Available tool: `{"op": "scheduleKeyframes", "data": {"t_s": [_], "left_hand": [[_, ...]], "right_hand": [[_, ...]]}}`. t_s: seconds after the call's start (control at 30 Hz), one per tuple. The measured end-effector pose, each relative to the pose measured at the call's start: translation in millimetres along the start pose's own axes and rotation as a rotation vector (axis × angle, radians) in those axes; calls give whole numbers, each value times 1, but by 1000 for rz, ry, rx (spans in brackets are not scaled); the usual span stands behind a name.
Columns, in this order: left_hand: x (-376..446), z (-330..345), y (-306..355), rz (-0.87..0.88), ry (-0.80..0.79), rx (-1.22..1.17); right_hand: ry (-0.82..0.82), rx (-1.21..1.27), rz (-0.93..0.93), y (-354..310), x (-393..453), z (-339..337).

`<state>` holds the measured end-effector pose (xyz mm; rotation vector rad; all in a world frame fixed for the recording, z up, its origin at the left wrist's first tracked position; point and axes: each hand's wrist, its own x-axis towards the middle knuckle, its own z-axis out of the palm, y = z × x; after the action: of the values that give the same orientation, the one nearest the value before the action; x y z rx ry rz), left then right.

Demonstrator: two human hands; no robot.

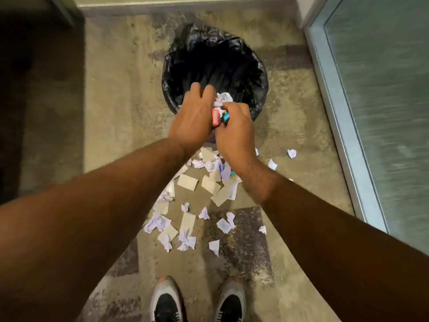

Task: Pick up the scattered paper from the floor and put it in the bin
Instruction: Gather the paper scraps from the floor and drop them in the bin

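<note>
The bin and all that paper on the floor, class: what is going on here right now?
A person stands over a bin lined with a black bag and holds a bunch of crumpled paper above its near rim. The left hand and the right hand grip the bunch together, with a red and a blue scrap among it. Nothing has dropped from the hands yet. Many torn paper scraps lie on the carpet between the bin and the person's shoes, so most of the job is left.

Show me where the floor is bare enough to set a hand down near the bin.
Bare carpet lies left of the bin, out to the dark wall, and right of it toward the glass panel, apart from a few stray scraps. It is crowded between the bin and the shoes, where the scattered paper lies thick.
</note>
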<state>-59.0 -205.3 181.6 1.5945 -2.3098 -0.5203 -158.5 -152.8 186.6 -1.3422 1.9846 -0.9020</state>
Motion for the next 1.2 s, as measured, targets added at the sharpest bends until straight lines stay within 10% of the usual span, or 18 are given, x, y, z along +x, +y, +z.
{"op": "scheduleKeyframes", "data": {"t_s": [0.63,0.93,1.2], "left_hand": [[-4,25,1,93,73,-28],[-103,113,-3,209,-197,0],[-191,201,-49,-26,-593,35]], "right_hand": [[65,51,82,53,12,-10],[54,-181,178,159,-72,4],[-326,-313,359,258,-155,42]]}}
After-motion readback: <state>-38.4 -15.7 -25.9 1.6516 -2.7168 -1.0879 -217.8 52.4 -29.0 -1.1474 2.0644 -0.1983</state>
